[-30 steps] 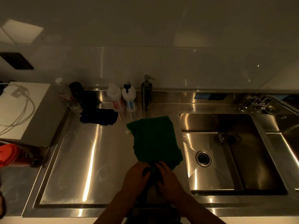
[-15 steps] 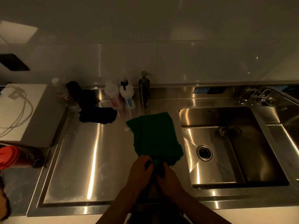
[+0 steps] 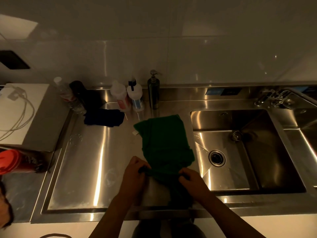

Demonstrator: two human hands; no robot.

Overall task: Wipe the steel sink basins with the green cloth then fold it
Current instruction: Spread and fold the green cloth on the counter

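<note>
The green cloth (image 3: 164,143) lies spread on the steel drainboard (image 3: 96,160), just left of the sink basin (image 3: 240,152). Its near edge is bunched and lifted off the steel. My left hand (image 3: 135,176) pinches the near left corner of that edge. My right hand (image 3: 192,181) pinches the near right corner. A dark part of the cloth hangs below my right hand toward the counter's front edge. A small white tag sticks out at the cloth's far left side.
Two white bottles (image 3: 127,97), a steel soap pump (image 3: 153,90) and a dark blue cloth (image 3: 104,117) stand along the back wall. A faucet (image 3: 274,98) is at the far right. A white box with a cable (image 3: 22,114) and a red cup (image 3: 15,162) sit left.
My hands were together at the middle of the cloth's near edge; they have moved apart, each now holding a near corner, stretching the edge wider.
</note>
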